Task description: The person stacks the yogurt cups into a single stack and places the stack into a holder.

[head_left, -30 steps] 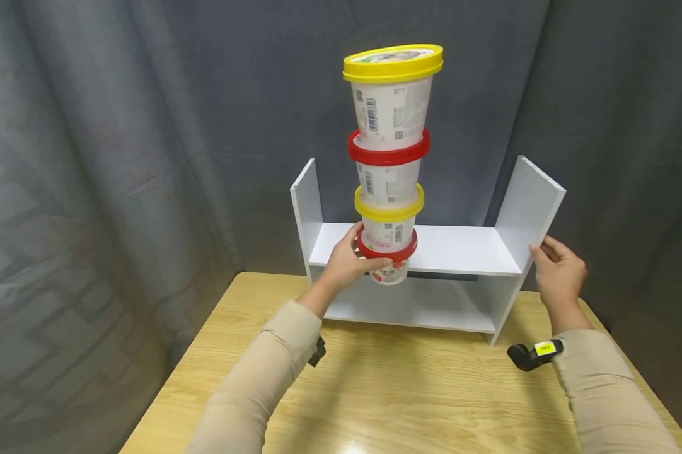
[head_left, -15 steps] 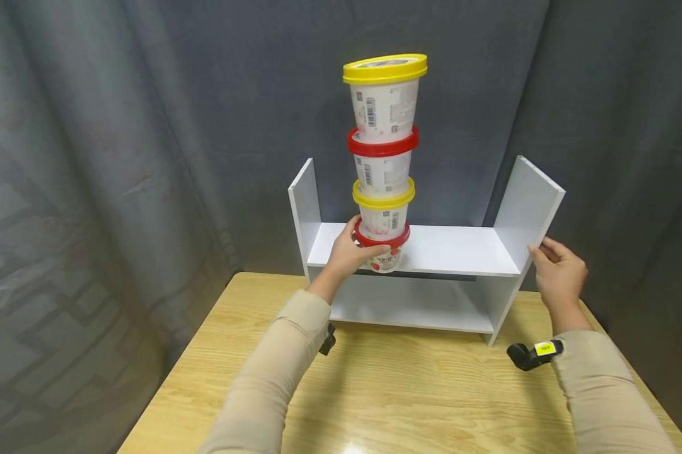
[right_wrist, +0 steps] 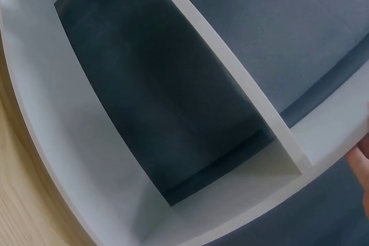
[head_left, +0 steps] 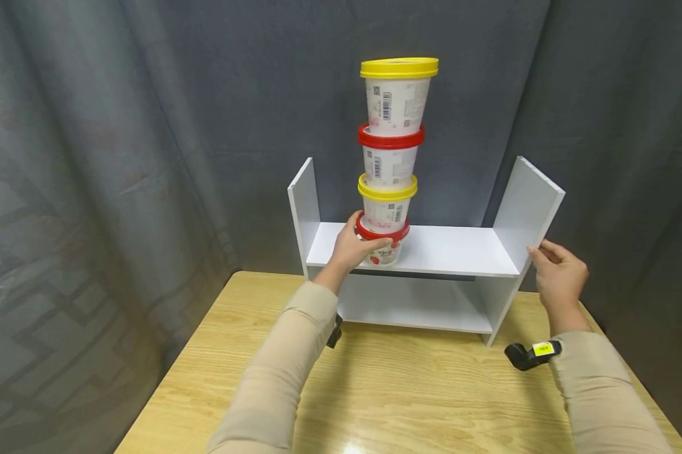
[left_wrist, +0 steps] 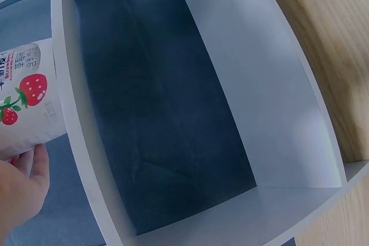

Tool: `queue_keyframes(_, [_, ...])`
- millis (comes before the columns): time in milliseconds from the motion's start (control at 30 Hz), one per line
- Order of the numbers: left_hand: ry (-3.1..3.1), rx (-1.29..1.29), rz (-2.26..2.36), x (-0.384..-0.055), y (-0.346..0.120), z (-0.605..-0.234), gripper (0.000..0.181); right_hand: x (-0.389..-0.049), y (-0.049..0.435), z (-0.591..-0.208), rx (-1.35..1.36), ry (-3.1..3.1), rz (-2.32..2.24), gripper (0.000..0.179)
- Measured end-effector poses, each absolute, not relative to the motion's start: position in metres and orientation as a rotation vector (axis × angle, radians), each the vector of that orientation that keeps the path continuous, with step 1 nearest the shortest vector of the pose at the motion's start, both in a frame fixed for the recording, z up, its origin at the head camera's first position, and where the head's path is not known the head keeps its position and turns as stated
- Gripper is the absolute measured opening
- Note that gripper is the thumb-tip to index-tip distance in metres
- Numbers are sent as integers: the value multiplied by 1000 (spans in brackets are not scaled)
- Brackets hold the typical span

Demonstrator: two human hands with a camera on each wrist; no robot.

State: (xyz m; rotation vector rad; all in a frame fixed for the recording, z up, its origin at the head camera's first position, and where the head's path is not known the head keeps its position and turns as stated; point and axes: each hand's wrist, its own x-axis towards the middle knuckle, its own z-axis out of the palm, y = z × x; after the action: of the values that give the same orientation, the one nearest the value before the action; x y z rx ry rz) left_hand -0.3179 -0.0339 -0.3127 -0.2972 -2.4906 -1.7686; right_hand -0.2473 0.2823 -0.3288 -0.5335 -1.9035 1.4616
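Several white paper tubs with yellow and red lids stand in one tall stack. My left hand (head_left: 349,247) grips the lowest, a red-lidded strawberry tub (head_left: 384,254), thumb across its front and fingers at its left side. Above it rise a yellow-lidded tub (head_left: 385,214), a red-lidded one (head_left: 389,165) and a larger yellow-lidded one (head_left: 396,107). The bottom tub is at the front of the upper board (head_left: 454,249) of a white shelf; whether it touches cannot be told. My right hand (head_left: 559,277) pinches the front edge of the shelf's right side panel (head_left: 529,205).
The white shelf stands on a wooden table (head_left: 409,384), its lower board (head_left: 420,304) just above the tabletop. Its left side panel (head_left: 306,205) rises close to the stack. Grey curtains (head_left: 250,126) hang behind and at both sides.
My left hand has carried the stack away from me to the shelf's upper board. The stack swung slightly left, then right, and now leans less. My right hand has hardly moved.
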Motion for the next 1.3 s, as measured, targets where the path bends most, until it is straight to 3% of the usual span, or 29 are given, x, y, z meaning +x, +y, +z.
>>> queue_keyframes(567, [-2482, -294, -1783, -330, -24, -314, 88, -248, 284, -332, -510, -1772, 1542, 31])
queue_keyframes(867, [-2465, -385, -1739, -337, -20, -310, 77, -253, 283, -332, -488, -1663, 1663, 31])
queue_keyframes(1133, [-2449, -339, -1765, -335, -17, -309, 80, -250, 280, -338, -596, -1991, 1442, 44])
queue_keyframes(1300, [-2560, -266, -1633, -324, -22, -308, 91, -242, 280, -361, -517, -2021, 1417, 52])
